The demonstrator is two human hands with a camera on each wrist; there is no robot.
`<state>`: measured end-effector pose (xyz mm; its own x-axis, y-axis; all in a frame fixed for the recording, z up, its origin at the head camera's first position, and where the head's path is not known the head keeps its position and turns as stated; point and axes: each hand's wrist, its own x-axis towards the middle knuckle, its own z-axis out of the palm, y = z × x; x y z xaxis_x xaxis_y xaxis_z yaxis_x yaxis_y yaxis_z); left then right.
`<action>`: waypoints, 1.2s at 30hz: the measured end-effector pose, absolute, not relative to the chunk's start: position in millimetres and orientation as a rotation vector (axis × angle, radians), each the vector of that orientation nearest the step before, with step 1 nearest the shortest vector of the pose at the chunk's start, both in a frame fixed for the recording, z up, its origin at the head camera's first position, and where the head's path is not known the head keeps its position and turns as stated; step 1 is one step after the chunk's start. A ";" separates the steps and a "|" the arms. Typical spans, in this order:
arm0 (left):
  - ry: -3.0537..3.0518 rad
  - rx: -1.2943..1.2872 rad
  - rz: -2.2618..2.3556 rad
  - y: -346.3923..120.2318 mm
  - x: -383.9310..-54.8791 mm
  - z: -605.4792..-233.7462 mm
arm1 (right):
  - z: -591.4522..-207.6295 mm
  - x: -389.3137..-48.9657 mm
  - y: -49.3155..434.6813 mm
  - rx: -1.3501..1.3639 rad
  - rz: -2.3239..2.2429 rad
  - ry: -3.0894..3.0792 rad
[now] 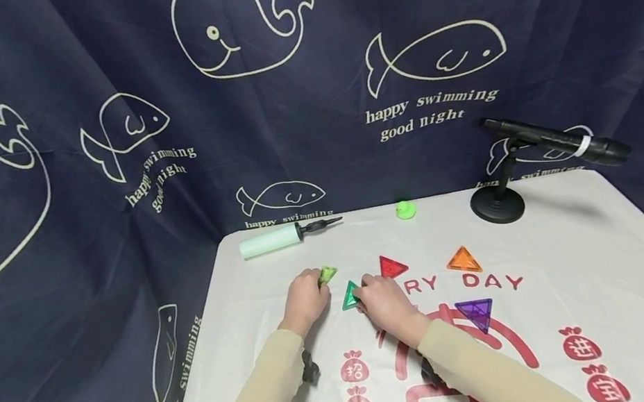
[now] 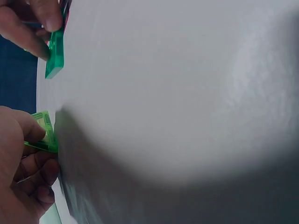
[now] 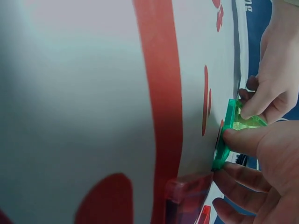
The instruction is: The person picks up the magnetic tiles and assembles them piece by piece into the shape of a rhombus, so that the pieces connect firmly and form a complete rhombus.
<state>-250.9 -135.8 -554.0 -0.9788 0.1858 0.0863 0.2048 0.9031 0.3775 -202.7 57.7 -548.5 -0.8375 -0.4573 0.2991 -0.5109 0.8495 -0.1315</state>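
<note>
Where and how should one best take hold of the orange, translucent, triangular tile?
Probably pinch the orange tile by its two slanting side edges, between thumb and fingertips, coming from above and the near side. It appears to lie flat on the white tablecloth, so its edges offer the likeliest grip.

L hand is pinching a lt-green tile at lower L, a digit pressing its face. R hand is holding a dk-green tile at upper L; the tiles are sitting apart. White tabletop is filling most of view, w/ gray shadow spreading along bottom. Navy cloth is showing at L edge.
</note>
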 end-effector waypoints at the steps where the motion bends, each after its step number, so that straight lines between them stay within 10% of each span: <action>1: -3.012 -0.320 -0.609 -135.5 -250.7 -553.4 | -548.1 -203.9 57.7 0.738 0.301 -2.768; 36: -2.945 -0.478 -0.542 -117.5 -247.6 -555.2 | -549.6 -234.0 50.4 0.780 0.309 -2.824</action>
<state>-247.6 -117.5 -555.2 -0.9445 0.2860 0.1616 0.3248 0.8868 0.3289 -234.0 50.4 -549.6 -0.8420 -0.4824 0.2414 -0.5232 0.8393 -0.1479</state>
